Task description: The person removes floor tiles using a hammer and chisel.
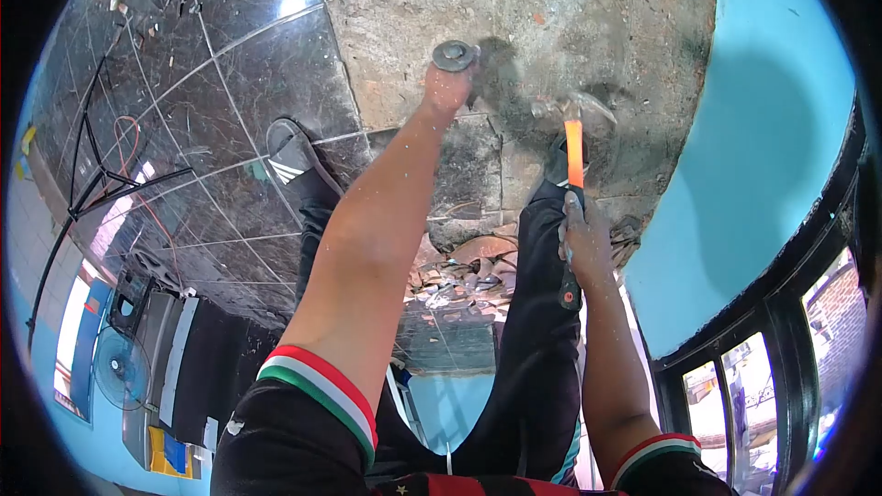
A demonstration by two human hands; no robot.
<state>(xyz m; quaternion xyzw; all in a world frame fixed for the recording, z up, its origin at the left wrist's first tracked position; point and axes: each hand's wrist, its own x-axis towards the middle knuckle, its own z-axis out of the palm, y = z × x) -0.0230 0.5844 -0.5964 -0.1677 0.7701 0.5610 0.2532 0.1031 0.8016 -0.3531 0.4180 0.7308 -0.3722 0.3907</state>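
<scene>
Hammer (pixel 574 154) gripped in right hand (pixel 586 243), round-topped tool (pixel 453 56) in left hand (pixel 447 89); an off-centre blow could slip, bruising the latter

Daylight enters through the windows (pixel 755 386) at lower right, glaring white; a bright reflection flares on the dark floor tiles (pixel 266 55). A soft shadow falls on the blue wall (pixel 763 129). Fisheye distortion bends the darkened edges; the hammer head (pixel 571 108) looks blurred.
</scene>
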